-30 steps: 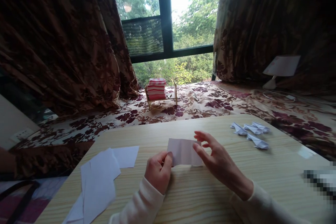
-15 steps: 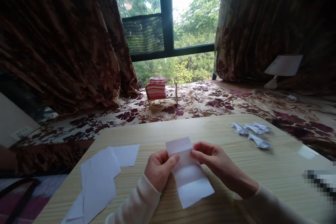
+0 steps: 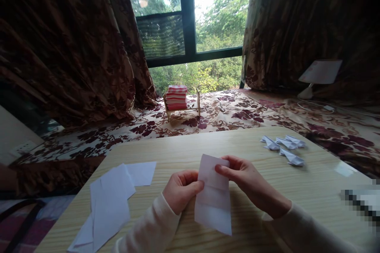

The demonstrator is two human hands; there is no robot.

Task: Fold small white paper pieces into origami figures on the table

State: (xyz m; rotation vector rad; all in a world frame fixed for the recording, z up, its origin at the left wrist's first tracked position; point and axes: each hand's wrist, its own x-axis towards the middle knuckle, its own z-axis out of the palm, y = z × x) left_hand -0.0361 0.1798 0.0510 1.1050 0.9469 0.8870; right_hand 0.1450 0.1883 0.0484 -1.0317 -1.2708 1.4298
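Note:
A creased white sheet of paper (image 3: 214,201) is held up over the wooden table, with fold lines running across it. My left hand (image 3: 181,190) pinches its left edge, thumb on the near face. On the upper right edge my right hand (image 3: 247,182) grips it between thumb and fingers. To the left lies a loose pile of white paper sheets (image 3: 109,205), overlapping each other. Several small folded paper pieces (image 3: 292,157) sit together toward the far right of the table.
The pale wood-grain table (image 3: 166,154) fills the foreground. Past it, on a flowered cloth, stand a small rack with stacked pink striped cloths (image 3: 176,97) and a white lamp (image 3: 322,72) with a cord. A blurred object (image 3: 363,203) is at the right table edge.
The paper sheet has been turned in my hands; its top has swung right and its lower end left. Both hands still hold it.

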